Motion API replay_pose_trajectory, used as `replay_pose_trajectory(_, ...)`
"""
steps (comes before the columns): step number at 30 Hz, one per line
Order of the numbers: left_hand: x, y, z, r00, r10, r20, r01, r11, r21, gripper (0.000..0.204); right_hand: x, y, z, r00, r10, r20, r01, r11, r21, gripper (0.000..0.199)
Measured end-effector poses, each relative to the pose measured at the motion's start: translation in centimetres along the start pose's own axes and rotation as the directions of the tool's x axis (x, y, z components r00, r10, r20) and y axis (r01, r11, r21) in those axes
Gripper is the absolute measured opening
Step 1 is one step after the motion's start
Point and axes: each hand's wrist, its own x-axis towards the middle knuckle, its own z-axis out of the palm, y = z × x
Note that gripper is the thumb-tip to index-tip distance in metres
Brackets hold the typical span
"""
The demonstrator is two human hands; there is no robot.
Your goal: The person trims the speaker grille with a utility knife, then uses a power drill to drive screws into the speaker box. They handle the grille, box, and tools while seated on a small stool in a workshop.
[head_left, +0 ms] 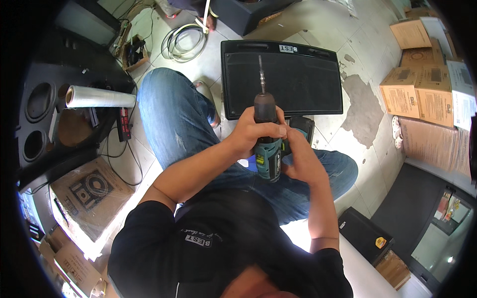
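The power drill [269, 161] is held above the lap, its body wrapped by the left hand [253, 131]; how the right hand [305, 160] is closed beside it cannot be told. Fingers are best kept clear of the chuck [264, 102], with the bit [262, 72] pointed away.

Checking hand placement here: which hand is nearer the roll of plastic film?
Left. The left hand, gripping the drill, is to the right of the roll of plastic film, apart from it; the right hand, beside the drill, is farther right.
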Motion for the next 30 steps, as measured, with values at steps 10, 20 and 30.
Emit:
replay_pose_trajectory(10,2.2,1.8,1.5,0.945,0.29,-0.153,-0.308,0.944,-0.115,0.067,-3.2,0.6,2.1,0.992,0.062,-0.113,-0.086,0.972,-0.217,0.1)
replay_pose_trajectory(20,0.0,2.5,1.4,0.945,0.293,-0.146,-0.309,0.945,-0.107,0.028,-2.0,3.7,7.7,0.928,0.18,-0.326,-0.109,0.968,0.227,0.046)
replay_pose_trajectory(30,0.1,2.4,2.1,0.927,0.36,-0.107,-0.375,0.884,-0.279,0.021,0.4,0.1,6.8,0.908,0.382,-0.171,-0.273,0.85,0.451,0.035)
